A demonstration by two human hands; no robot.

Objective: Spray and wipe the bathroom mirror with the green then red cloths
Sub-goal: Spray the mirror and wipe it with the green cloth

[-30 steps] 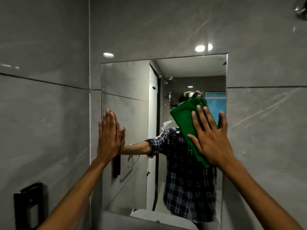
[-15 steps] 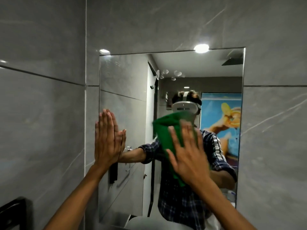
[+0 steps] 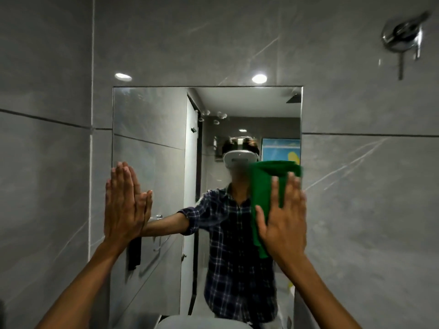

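A rectangular frameless mirror hangs on the grey tiled wall ahead. My left hand lies flat on the mirror's left edge, fingers straight and together, holding nothing. My right hand presses a green cloth flat against the glass at the mirror's right edge, about mid-height. The cloth sticks out above and to the left of my fingers. Neither a red cloth nor a spray bottle is in view.
A chrome tap fitting sticks out of the wall at the upper right. A white basin rim shows at the bottom below the mirror. Grey tiled walls close in on the left and right.
My right hand swept the green cloth left across the middle of the glass, then back to the right edge. My left hand stayed planted on the left edge.
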